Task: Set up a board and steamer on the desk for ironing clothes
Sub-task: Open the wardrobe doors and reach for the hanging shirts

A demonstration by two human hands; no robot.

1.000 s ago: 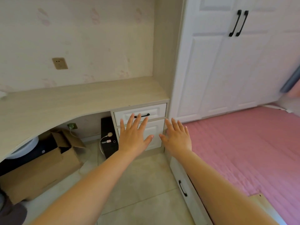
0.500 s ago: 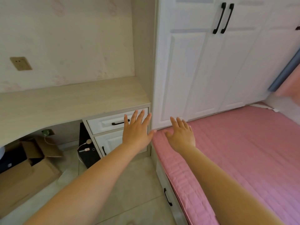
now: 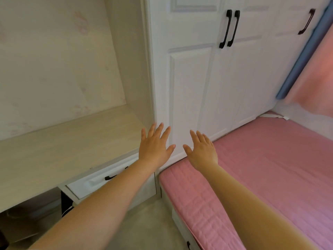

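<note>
Currently the desk (image 3: 59,152) occupies the left of the head view: a pale wood-grain top, bare where visible, set in an alcove and running back to a wall (image 3: 50,56) papered in cream with faint pink motifs. Its right end butts against the side panel of a white wardrobe (image 3: 194,83). Under the desktop's front edge sits a white drawer (image 3: 93,183) with a dark handle, partly hidden by the left forearm. Below that, the space under the desk is dark and blurred; contents cannot be told.

Left hand (image 3: 155,145): palm down, fingers straight and spread wide, holding nothing, raised in front of the desk's right corner and the wardrobe's lower edge. Whether it touches anything cannot be told. Right hand (image 3: 201,149): likewise flat, fingers extended and slightly fanned, holding nothing, just beside the left hand with a narrow gap between the two thumbs, over the near corner of the bed.

Wardrobe doors are panelled, with a pair of black handles (image 3: 229,28) side by side high up and another further right. A pink quilted mattress cover (image 3: 270,168) fills the right of the view, lying against the wardrobe base. A blue and pink curtain (image 3: 310,60) hangs at far right. Floor (image 3: 149,224) is greyish tile between desk and bed.
</note>
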